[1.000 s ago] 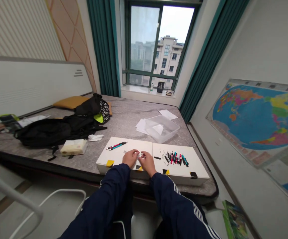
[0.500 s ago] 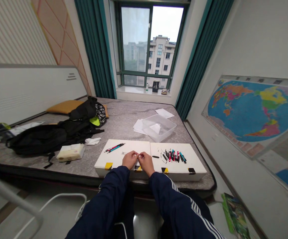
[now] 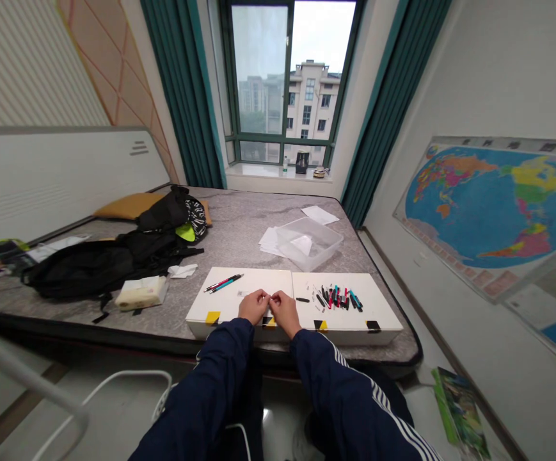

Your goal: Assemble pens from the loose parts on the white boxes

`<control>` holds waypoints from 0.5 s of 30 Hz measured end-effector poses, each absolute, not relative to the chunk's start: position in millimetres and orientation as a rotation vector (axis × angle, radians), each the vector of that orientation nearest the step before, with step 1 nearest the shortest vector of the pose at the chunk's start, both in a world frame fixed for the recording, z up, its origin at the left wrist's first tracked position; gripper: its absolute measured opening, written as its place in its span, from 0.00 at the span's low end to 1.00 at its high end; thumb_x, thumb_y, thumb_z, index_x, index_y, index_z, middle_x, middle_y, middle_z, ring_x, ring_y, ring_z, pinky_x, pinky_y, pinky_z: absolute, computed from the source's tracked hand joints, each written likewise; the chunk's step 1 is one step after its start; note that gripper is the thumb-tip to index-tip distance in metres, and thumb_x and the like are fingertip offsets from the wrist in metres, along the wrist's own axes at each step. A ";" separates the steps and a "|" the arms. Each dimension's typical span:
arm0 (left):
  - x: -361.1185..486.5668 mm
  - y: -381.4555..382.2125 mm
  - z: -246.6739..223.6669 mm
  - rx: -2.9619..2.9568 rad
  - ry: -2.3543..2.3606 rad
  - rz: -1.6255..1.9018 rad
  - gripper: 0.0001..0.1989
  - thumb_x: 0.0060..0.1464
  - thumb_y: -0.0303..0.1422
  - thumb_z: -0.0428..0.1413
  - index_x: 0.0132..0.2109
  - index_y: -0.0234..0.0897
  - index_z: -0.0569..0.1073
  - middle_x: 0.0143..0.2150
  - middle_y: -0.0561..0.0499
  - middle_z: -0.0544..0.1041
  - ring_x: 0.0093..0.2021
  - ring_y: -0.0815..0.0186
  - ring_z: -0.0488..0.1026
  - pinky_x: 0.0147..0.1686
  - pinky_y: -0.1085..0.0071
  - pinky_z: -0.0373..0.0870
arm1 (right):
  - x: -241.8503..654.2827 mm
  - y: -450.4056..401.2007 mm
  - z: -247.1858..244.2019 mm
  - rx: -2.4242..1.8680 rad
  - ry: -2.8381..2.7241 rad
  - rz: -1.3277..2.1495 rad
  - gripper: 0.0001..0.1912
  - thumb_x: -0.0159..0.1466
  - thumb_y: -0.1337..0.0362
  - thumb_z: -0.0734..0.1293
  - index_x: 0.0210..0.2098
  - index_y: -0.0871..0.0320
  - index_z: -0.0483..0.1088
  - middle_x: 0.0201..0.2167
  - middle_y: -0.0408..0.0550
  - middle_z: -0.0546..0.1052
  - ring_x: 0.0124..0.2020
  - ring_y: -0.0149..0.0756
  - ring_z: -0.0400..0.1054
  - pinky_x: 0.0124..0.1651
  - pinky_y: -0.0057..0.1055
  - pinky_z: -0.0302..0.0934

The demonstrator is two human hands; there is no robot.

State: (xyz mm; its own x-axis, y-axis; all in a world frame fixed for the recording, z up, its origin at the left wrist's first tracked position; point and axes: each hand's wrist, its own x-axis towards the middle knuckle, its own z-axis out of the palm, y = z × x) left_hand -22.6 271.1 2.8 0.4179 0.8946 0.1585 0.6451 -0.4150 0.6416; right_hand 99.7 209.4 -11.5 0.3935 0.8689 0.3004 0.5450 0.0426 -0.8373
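Observation:
My left hand [image 3: 254, 307] and my right hand [image 3: 284, 311] meet over the near middle of two white boxes [image 3: 354, 320] placed side by side. Fingers of both hands are pinched together at the tips, around something too small to make out. Just right of my right hand lies a short black pen part [image 3: 302, 299]. Farther right, a spread of black, red and blue pen parts [image 3: 338, 298] covers part of the right box. Several whole pens [image 3: 224, 283] lie together on the left box, beyond my left hand.
The boxes rest on a grey mattress [image 3: 239, 218]. Behind them are a clear plastic bin [image 3: 309, 243] and white papers [image 3: 270, 240]. To the left lie a tissue pack [image 3: 141, 293] and a black backpack [image 3: 86, 266]. A white tube frame [image 3: 28, 371] stands at lower left.
The view has shifted slightly. Both hands stay together at the same spot over the boxes, with the fingertips a little changed in position. The pens and parts lie as before.

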 end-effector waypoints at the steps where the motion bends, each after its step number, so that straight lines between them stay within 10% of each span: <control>1: -22.4 270.8 2.6 2.193 1.307 0.679 0.13 0.57 0.41 0.50 0.33 0.40 0.75 0.23 0.56 0.71 0.27 0.68 0.68 0.28 0.74 0.57 | 100.0 209.6 -12.1 -1.619 -1.264 0.409 0.06 0.60 0.63 0.65 0.30 0.57 0.72 0.21 0.43 0.74 0.24 0.34 0.68 0.31 0.27 0.59; 15: -23.6 269.3 0.5 2.206 1.244 0.733 0.13 0.58 0.38 0.47 0.37 0.42 0.76 0.28 0.53 0.76 0.30 0.67 0.70 0.30 0.73 0.57 | 100.2 209.7 -14.4 -1.563 -1.157 0.554 0.09 0.60 0.59 0.65 0.28 0.58 0.69 0.18 0.41 0.72 0.18 0.31 0.67 0.22 0.24 0.59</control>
State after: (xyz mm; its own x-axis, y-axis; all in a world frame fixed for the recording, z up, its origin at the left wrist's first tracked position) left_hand -23.6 269.3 0.5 0.4379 0.8747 0.2077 0.6059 -0.4578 0.6507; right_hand 100.2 209.7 -14.4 0.4221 0.8817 0.2109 0.3888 0.0341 -0.9207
